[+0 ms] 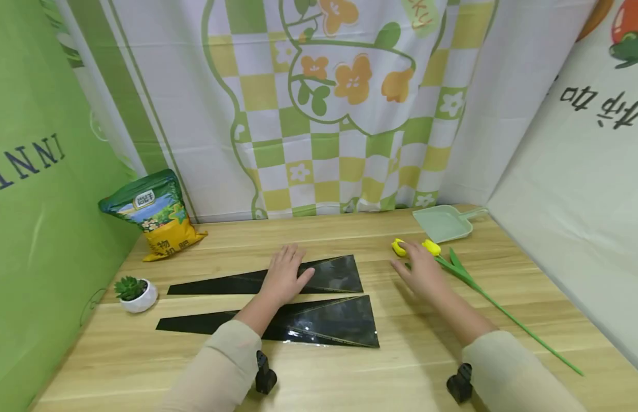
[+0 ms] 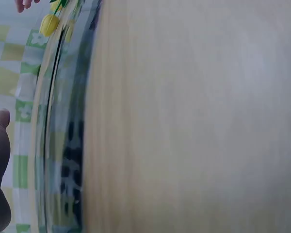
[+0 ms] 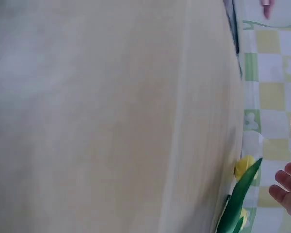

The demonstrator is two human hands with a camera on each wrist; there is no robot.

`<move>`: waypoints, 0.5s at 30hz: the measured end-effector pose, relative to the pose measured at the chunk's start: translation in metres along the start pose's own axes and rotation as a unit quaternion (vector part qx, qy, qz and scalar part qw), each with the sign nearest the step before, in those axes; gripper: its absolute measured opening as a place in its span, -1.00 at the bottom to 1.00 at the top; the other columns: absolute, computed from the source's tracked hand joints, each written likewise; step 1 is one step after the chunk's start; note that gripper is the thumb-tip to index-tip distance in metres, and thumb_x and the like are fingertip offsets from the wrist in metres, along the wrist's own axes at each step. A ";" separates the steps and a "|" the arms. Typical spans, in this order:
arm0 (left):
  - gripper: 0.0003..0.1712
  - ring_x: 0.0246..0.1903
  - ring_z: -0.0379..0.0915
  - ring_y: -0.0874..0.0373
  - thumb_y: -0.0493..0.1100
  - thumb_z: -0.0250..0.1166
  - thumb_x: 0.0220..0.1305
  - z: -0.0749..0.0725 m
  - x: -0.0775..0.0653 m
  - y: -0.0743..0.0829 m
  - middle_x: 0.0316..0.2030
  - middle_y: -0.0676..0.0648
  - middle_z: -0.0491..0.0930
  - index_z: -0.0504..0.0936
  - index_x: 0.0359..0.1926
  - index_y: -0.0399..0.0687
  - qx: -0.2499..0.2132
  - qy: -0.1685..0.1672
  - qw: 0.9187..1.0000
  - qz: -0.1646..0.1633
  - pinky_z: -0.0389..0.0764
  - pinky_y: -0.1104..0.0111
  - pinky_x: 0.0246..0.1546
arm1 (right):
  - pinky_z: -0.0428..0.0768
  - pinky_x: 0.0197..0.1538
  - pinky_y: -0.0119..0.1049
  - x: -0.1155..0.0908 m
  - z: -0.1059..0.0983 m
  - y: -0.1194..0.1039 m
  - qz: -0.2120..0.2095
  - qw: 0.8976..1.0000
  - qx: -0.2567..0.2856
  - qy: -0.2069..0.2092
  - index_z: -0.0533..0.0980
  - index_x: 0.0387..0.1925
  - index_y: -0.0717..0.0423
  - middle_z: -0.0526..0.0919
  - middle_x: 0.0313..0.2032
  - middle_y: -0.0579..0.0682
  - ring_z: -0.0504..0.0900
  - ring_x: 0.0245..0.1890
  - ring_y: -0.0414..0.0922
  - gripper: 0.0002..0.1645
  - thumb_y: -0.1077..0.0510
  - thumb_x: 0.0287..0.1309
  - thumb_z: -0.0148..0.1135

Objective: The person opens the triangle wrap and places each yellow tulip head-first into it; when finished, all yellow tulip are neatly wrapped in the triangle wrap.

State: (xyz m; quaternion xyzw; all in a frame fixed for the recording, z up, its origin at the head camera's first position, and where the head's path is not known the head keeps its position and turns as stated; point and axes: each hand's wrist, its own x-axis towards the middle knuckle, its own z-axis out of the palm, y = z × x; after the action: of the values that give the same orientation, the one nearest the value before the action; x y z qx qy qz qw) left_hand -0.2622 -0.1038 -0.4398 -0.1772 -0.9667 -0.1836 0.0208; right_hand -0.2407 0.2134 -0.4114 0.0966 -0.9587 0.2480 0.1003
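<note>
Two glossy black tapered plastic sleeves with thin gold lines lie side by side, the far sleeve (image 1: 334, 274) and the near sleeve (image 1: 331, 320). My left hand (image 1: 284, 276) is over the far one, fingers straight and thumb spread; whether it touches is unclear. Its forearm crosses above the near sleeve. At the right, two yellow artificial tulip blooms show, a left bloom (image 1: 399, 248) and a right bloom (image 1: 432, 247) on a long green stem (image 1: 524, 329). My right hand (image 1: 420, 272) hovers by the blooms with loosely bent fingers (image 3: 281, 187), apart from them in the right wrist view.
A pale green dustpan (image 1: 444, 223) lies at the back right. At the left stand a green and yellow printed bag (image 1: 164, 220) and a small succulent in a white pot (image 1: 139, 297). A checked curtain (image 1: 324, 154) hangs behind the wooden table (image 1: 401, 355).
</note>
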 end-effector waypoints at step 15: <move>-0.50 0.36 0.27 -0.09 0.05 0.19 0.40 0.032 0.014 0.024 0.30 -0.11 0.44 0.53 0.26 -0.06 -0.075 -0.023 0.997 0.011 0.30 0.00 0.40 | 0.67 -0.11 0.04 -0.038 -0.034 0.044 0.070 0.993 0.058 -0.070 0.35 0.31 0.30 0.44 0.21 0.40 0.54 0.06 0.28 -0.39 -0.05 0.45 0.01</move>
State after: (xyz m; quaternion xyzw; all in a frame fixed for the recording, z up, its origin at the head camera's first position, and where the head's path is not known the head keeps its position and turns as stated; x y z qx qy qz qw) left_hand -0.2664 -0.0664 -0.4595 -0.1926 -0.9484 -0.2514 -0.0125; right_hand -0.2093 0.2731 -0.4113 0.0518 -0.9516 0.3027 0.0092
